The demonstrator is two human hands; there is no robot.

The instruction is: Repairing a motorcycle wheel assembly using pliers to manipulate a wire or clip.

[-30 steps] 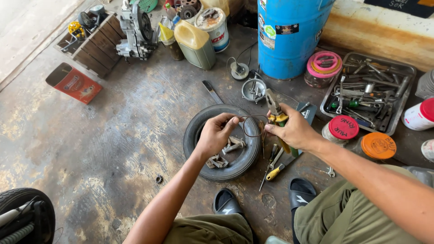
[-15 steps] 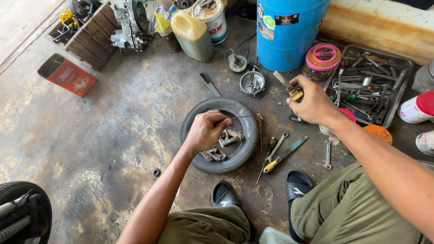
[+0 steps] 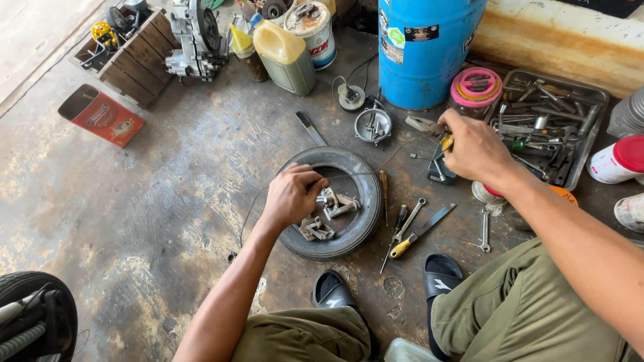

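My left hand clenched over small tyre on floor, pinching near end of thin wire. My right hand closed round yellow-handled pliers, jaws pointing left, just beside blue drum. Wire's long axis runs left hand to pliers, up and to right; far end at pliers too fine to tell if gripped. Metal brackets lie inside tyre, under left hand. Tool tray beyond right hand.

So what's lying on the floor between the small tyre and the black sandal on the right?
In the head view, a yellow-handled screwdriver, a wrench and a flat metal strip lie between the small tyre and the black sandal.
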